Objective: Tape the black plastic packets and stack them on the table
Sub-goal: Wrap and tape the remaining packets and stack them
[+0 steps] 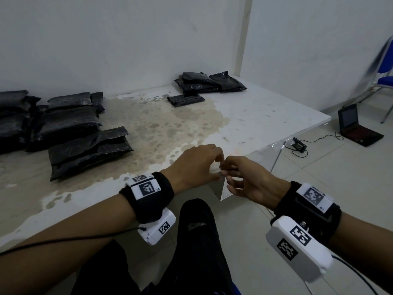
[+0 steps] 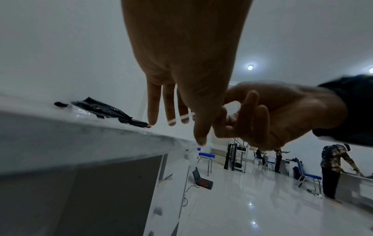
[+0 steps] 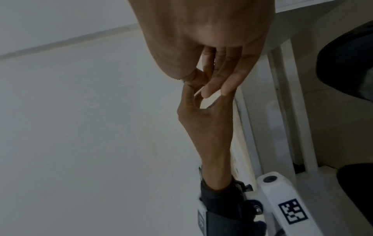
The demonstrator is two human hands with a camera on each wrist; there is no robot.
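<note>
Left hand and right hand meet over the table corner, fingers pinching, on what unclear

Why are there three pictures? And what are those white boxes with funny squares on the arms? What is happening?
There is no machine here, just a person's two bare hands. The big picture comes from a camera on the person's head, looking down. The white boxes strapped to the wrists are little cameras too. Each one takes one of the other two pictures, looking along the hand at the fingers, so the hands look huge there.

The left hand and the right hand meet fingertip to fingertip by the near corner of the white, stained table. Nothing big is held, and I cannot tell if something tiny is pinched between them.

On the table, black plastic packages are piled on the left, with a smaller pile at the far side. A laptop sits open on the floor.
</note>
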